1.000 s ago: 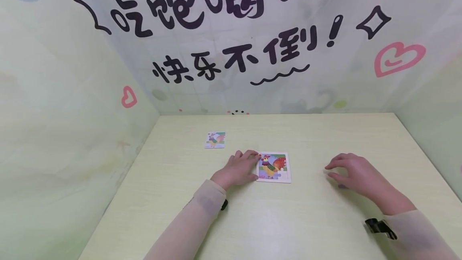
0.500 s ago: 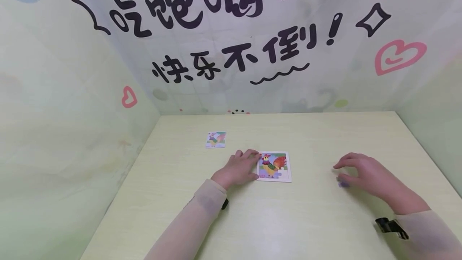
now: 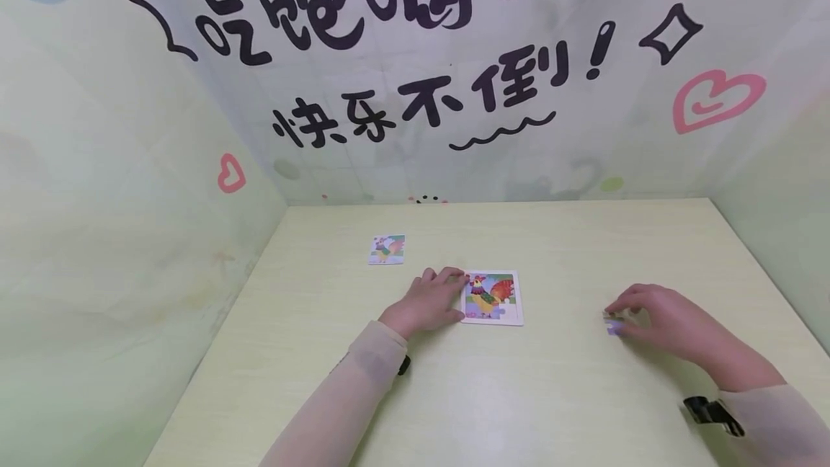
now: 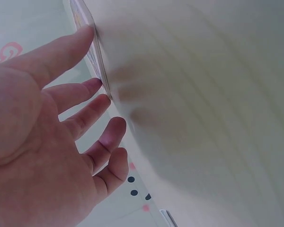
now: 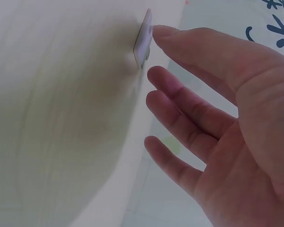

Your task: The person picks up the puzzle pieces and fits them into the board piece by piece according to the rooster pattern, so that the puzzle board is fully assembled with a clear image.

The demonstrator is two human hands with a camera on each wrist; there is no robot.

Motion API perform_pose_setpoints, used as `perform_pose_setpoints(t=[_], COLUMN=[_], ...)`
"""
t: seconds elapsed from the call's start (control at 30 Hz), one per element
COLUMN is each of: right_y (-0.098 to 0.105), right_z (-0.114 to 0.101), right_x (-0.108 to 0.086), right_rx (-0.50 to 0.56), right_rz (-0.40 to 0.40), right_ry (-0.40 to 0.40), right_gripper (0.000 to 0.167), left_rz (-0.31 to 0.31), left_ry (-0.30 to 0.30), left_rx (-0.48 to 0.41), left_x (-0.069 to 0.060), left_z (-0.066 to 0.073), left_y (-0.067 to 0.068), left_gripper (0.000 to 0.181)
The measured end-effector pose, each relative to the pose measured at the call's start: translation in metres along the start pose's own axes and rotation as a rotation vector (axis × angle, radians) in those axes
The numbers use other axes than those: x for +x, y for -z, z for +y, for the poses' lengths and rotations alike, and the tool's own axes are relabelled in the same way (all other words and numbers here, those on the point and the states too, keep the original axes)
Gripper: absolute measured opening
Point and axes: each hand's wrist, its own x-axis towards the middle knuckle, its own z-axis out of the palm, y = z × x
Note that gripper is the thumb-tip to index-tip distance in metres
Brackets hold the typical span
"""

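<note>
In the head view, my left hand [image 3: 428, 301] rests at the left edge of a white-framed jigsaw board [image 3: 511, 316] with a rooster picture. Its thumb and fingertips touch that edge, which the left wrist view shows from low down. A gap shows at the picture's lower right corner. Well to the right, my right hand [image 3: 671, 330] pinches a small purple and green puzzle piece [image 3: 612, 327] by thumb and index finger. The right wrist view has the piece [image 5: 143, 40] steeply foreshortened at the thumb tip, the index finger mostly hidden behind the thumb, and the other fingers spread below.
A small rooster picture card [image 3: 387, 250] lies on the pale wooden table [image 3: 480, 409], behind and left of the board. Printed cloth walls with black lettering and pink hearts enclose the back and both sides. A black wrist strap [image 3: 713, 415] shows at the right sleeve.
My right hand has moved to the right, then lowered onto the puzzle piece and taken it between thumb and index finger. The left hand and the board stay in place.
</note>
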Motion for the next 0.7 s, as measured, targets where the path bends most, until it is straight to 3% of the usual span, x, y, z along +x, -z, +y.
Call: perform_pose_setpoints(t=[0.23, 0.7], right_y=[-0.0009, -0.0022], right_z=[0.0034, 0.0023], right_x=[-0.0034, -0.0042], right_rx=[0.023, 0.057], right_rz=[-0.016, -0.043], right_ry=[0.018, -0.029], right_gripper=[0.027, 0.024], left_rz=[-0.005, -0.001], left_ry=[0.003, 0.007], left_rx=[0.002, -0.002], left_x=[-0.0004, -0.0009], left_z=[0.0007, 0.0019], left_y=[0.0010, 0.0025], left_gripper=[0.073, 0.073])
